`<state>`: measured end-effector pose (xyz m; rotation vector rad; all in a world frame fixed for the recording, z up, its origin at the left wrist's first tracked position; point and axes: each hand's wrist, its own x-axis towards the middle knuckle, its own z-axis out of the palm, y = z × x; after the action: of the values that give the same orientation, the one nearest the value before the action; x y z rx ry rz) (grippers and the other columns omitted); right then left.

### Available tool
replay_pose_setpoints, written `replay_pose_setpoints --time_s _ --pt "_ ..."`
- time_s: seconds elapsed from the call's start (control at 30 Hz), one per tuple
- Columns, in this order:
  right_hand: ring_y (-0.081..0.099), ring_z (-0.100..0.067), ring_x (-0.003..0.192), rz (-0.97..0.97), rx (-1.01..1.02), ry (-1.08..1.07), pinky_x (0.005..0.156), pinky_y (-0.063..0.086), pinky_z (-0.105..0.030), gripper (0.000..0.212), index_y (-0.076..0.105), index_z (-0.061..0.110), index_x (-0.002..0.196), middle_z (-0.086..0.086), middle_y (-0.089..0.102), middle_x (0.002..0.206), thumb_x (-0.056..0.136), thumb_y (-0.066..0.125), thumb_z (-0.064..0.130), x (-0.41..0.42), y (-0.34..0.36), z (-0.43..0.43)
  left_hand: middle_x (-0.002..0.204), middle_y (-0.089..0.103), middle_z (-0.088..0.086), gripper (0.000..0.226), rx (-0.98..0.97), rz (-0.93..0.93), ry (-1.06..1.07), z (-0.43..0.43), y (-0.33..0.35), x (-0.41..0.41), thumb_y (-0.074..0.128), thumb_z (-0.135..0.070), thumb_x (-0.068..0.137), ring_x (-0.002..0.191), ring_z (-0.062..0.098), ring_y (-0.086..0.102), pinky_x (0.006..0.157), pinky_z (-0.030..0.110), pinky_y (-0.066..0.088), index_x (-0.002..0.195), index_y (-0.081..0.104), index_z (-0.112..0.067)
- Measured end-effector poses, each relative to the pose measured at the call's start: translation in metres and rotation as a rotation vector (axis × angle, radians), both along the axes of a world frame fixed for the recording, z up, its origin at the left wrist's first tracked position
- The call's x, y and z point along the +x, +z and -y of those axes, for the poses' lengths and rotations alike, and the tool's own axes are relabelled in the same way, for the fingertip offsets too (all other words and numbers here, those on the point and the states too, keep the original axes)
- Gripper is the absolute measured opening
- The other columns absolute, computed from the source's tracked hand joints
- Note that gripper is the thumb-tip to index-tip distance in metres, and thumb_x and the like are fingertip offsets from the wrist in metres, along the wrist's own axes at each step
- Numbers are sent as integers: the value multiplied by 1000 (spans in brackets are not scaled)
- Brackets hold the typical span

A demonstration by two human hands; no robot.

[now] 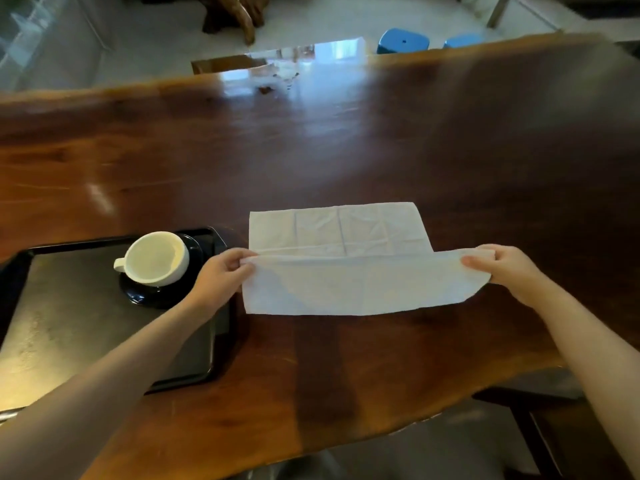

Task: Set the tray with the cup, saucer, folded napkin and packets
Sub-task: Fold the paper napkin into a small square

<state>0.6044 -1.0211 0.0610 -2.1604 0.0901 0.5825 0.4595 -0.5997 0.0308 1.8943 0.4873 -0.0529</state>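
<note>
While the cup [156, 257] sits on its saucer [162, 292] at the tray's [86, 341] far right corner, the left hand [221, 271] and right hand [502, 268] each pinch an end of the half-folded napkin [346, 258] on the table [311, 150] beside it, with no packets visible.

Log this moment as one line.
step: folding napkin | left hand: pinches its lifted left corner | right hand: pinches lifted right corner | cup: on saucer on tray | packets: not in view

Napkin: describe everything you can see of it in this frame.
The napkin is white, thin, paper-like and creased by fold lines. Its far part lies flat on the wooden table, right of the tray. The left hand and right hand each pinch an end of the near edge, lifted and folded back.
</note>
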Motion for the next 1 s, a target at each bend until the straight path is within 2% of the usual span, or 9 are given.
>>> replay_pose_setpoints --time_s 0.1,0.2,0.3,0.37,0.43,0.63,0.77,0.9,1.0 --pt "65 -21 90 23 139 -183 73 54 -36 16 65 14 100 -6 67 98 86 64 21 35 -7 -21 93 67 6 10 -132 -42 202 -11 -2 39 55 -20 93 85 22 65 74 37 56 91 65 -19" --pt "62 -20 87 142 54 -271 77 53 -41 21 64 9 102 -4 65 91 88 59 24 65 -24 -49 94 67 9 14 -42 -82 295 -24 -13 76 56 -20 92 84 24 65 78 42 57 99 65 -12" --pt "51 -21 69 273 -77 -309 62 45 -36 32 60 -3 87 -20 57 77 88 55 29 89 -43 -71 90 67 8 20 110 -138 325 -31 -26 110 56 -21 91 82 27 65 79 43 57 102 67 -9" --pt "41 -19 60 320 -104 -307 54 34 -31 35 53 -4 73 -14 46 66 89 54 27 104 -56 -81 86 66 7 21 231 -162 315 -34 -37 130 54 -22 91 80 27 63 77 39 54 99 67 -9" --pt "35 -14 54 343 -122 -324 52 29 -29 33 47 6 64 -6 40 59 90 52 24 117 -71 -90 83 65 8 21 318 -183 287 -37 -48 147 50 -22 91 77 26 60 70 34 49 96 67 -9" --pt "37 -15 55 372 -225 -346 51 27 -29 32 41 11 60 -1 40 57 90 49 20 141 -120 -101 82 63 9 23 411 -251 260 -47 -84 171 47 -18 93 73 25 58 63 33 44 92 67 -6" --pt "51 -16 81 380 -249 -394 67 36 -28 22 58 5 97 -5 56 89 92 47 23 143 -132 -108 84 63 7 19 481 -210 266 -48 -92 172 49 -16 92 73 21 55 63 29 41 93 65 -6" --pt "57 -22 97 408 -213 -469 75 40 -28 34 53 6 120 -13 60 112 93 49 26 144 -136 -109 95 64 12 16 550 -167 243 -49 -97 168 49 -14 91 75 23 53 63 30 39 96 63 -6" --pt "53 -29 110 505 -341 -402 82 42 -31 39 46 5 129 -16 54 123 94 48 22 141 -139 -111 108 56 14 21 658 -143 254 -39 -93 163 48 -10 91 87 29 53 66 36 42 109 58 -8"
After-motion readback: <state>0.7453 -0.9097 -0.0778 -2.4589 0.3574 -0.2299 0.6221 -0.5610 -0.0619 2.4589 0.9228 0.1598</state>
